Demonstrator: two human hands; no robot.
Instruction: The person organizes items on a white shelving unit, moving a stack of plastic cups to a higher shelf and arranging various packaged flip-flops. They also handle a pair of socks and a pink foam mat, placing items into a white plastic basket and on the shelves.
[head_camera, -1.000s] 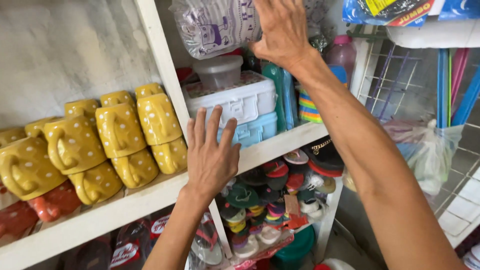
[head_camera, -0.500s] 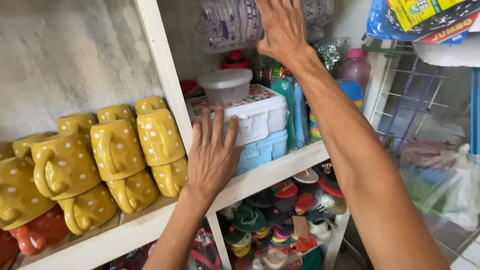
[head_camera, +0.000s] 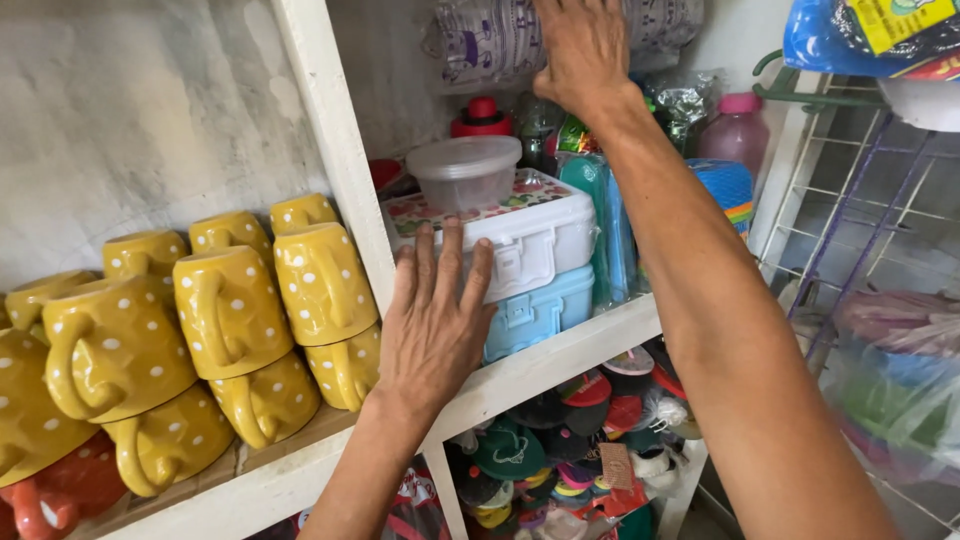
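White shelf (head_camera: 560, 352) full of stuff | left hand (head_camera: 432, 325) flat, fingers apart, on white box (head_camera: 520, 235) | right hand (head_camera: 580, 45) fingers together, touching far bag (head_camera: 480, 40) | nothing lifted yet

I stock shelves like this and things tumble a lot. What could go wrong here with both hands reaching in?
The clear round tub sits loose on the white lunch box, which the left hand presses; a nudge might slide it off. The right hand reaches for the plastic-wrapped bundle above, which could drop onto the bottles below. The stacked yellow mugs lie on their sides beside the left forearm; a bump might roll them off.
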